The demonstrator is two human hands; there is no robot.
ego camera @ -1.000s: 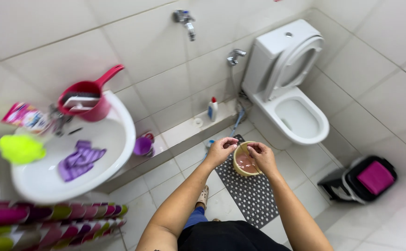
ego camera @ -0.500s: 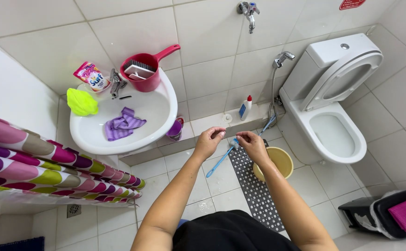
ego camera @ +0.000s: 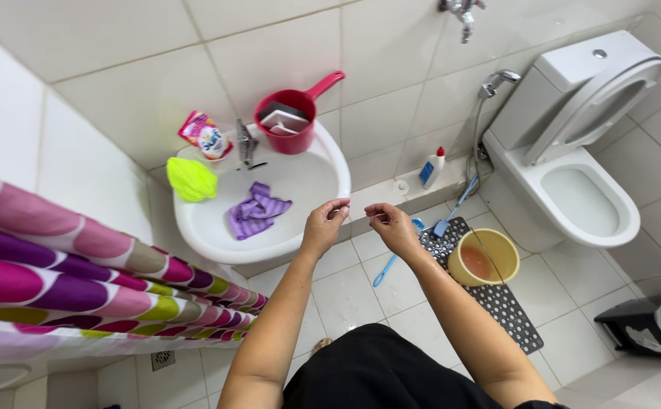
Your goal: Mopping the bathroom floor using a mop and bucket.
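Observation:
My left hand (ego camera: pixel 325 225) and my right hand (ego camera: pixel 392 229) are raised in front of me, just right of the white sink (ego camera: pixel 194 231). Both pinch the ends of a thin pale strand (ego camera: pixel 361 218) stretched between them; what it is made of I cannot tell. Both forearms look wet. Below my right hand stands a yellow bucket (ego camera: pixel 498 251) with brownish water, on a black dotted mat (ego camera: pixel 514 312). A purple striped cloth (ego camera: pixel 258 211) lies in the sink basin.
A red scoop jug (ego camera: pixel 294 123), a faucet (ego camera: pixel 246 142), a pink packet (ego camera: pixel 203 135) and a lime green cloth (ego camera: pixel 190 179) sit on the sink rim. Blue brushes (ego camera: pixel 389 266) lie on the floor. Toilet (ego camera: pixel 584 193) right, striped shower curtain (ego camera: pixel 81 273) left, dark bin (ego camera: pixel 648 326) far right.
My hands have lifted from the yellow bucket on the mat up to beside the sink. The view has swung left, bringing the sink and curtain closer.

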